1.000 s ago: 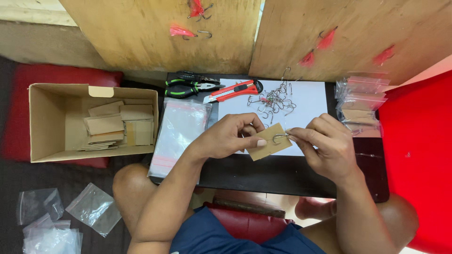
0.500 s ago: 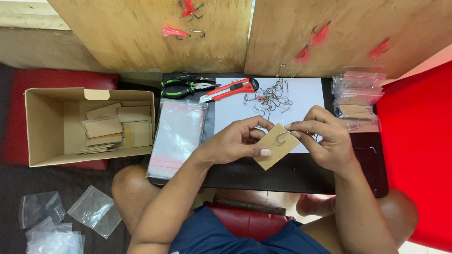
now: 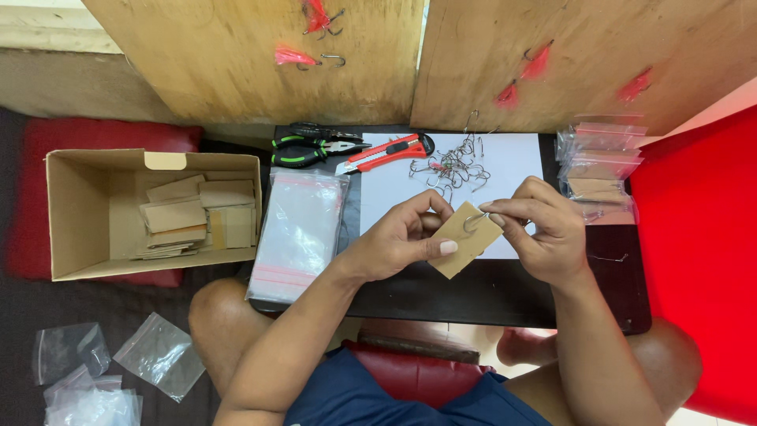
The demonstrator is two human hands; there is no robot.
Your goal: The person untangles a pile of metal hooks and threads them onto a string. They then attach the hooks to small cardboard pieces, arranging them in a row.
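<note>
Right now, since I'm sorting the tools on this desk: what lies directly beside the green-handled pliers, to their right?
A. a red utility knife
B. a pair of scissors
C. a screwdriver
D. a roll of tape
A: the red utility knife lies just right of the green-handled pliers, at the top edge of the white sheet.

Bare black table (image 3: 505, 296) is left along the near edge. The far edge is blocked by pliers (image 3: 315, 146), a red utility knife (image 3: 386, 152) and loose hooks (image 3: 453, 167); the left edge by clear bags (image 3: 298, 233), the right edge by filled packets (image 3: 599, 162).
</note>
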